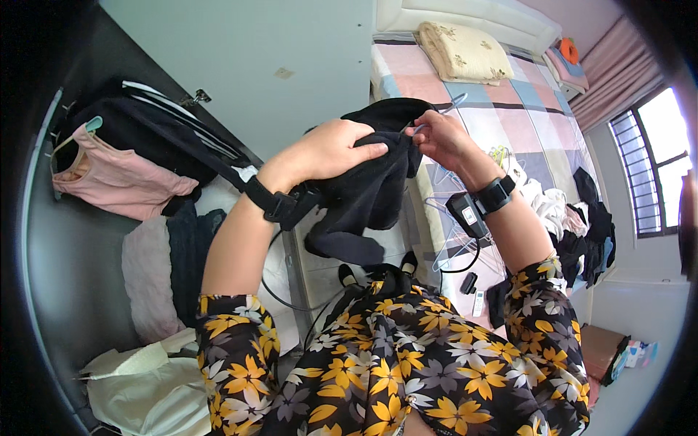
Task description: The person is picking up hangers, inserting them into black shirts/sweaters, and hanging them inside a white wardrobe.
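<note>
A black garment [362,193] hangs in front of me, held up between both hands. My left hand [341,147] grips its upper part, with the thumb lying on top of the cloth. In the fingers of my right hand [441,139] is a light blue clothes hanger [459,100], one end of which sticks out past the hand. The rest of that hanger goes behind the fingers and into the dark cloth, so how far it sits inside is hidden.
On the left, an open wardrobe holds a hanging pink top [125,174], dark clothes and a white garment [147,387]. The bed [523,109] at right carries a folded quilt [463,52], loose hangers [452,240], a remote control [478,303] and piled clothes [591,234].
</note>
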`<act>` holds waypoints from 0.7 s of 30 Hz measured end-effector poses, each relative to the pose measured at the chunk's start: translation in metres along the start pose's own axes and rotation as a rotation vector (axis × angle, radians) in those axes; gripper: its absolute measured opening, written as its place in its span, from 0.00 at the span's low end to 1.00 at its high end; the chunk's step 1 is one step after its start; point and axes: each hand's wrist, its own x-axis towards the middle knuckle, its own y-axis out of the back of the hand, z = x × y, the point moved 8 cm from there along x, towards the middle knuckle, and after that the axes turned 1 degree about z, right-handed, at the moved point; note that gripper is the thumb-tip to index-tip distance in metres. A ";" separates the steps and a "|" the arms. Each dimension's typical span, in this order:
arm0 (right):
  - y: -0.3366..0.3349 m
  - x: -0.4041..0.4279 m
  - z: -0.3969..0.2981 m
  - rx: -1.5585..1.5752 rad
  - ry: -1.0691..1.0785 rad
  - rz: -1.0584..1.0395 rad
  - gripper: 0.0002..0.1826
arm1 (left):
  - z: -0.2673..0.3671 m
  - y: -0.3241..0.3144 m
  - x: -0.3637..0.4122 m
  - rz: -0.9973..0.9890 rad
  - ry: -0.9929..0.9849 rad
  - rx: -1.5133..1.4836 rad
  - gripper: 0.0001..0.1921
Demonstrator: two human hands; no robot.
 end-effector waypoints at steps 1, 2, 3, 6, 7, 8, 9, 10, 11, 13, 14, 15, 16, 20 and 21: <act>0.004 0.000 0.002 0.034 -0.015 0.026 0.06 | 0.019 0.000 0.001 -0.010 -0.008 0.003 0.21; 0.008 0.000 0.002 0.028 0.011 0.048 0.05 | 0.045 -0.003 -0.001 -0.018 -0.076 0.103 0.21; 0.011 0.002 0.003 0.046 0.037 0.073 0.05 | 0.066 -0.009 -0.004 -0.026 -0.145 0.207 0.22; -0.003 -0.018 -0.001 -0.007 0.086 0.170 0.04 | 0.094 -0.026 -0.021 -0.150 -0.242 0.199 0.21; 0.001 -0.019 0.001 0.002 0.086 0.171 0.04 | 0.091 -0.020 -0.026 -0.137 -0.216 0.105 0.19; 0.003 -0.019 0.003 0.063 0.101 0.110 0.03 | 0.083 -0.004 -0.030 0.036 -0.237 -0.059 0.17; 0.003 -0.019 0.002 0.119 0.115 0.039 0.03 | 0.067 0.010 -0.039 0.218 -0.253 -0.220 0.16; 0.009 -0.021 0.000 0.146 0.135 0.036 0.05 | 0.039 0.026 -0.047 0.382 -0.172 -0.316 0.14; 0.017 -0.021 -0.001 0.154 0.141 0.046 0.05 | 0.004 0.041 -0.056 0.540 -0.093 -0.414 0.13; 0.020 -0.023 -0.005 0.186 0.205 0.021 0.06 | -0.093 0.038 -0.091 0.419 0.350 -0.118 0.14; 0.021 -0.022 -0.004 0.192 0.207 0.023 0.06 | -0.114 0.013 -0.098 0.259 0.443 -0.157 0.15; 0.026 -0.022 -0.005 0.215 0.233 0.062 0.06 | -0.128 -0.015 -0.110 0.096 0.537 -0.197 0.15; 0.031 -0.020 -0.005 0.236 0.259 0.102 0.07 | -0.115 -0.036 -0.111 0.141 0.343 -0.259 0.15; 0.042 -0.015 -0.008 0.272 0.328 0.175 0.09 | -0.079 -0.093 -0.108 0.210 0.216 -0.304 0.15; 0.040 -0.016 -0.010 0.263 0.348 0.189 0.09 | -0.076 -0.090 -0.108 0.198 0.292 -0.169 0.14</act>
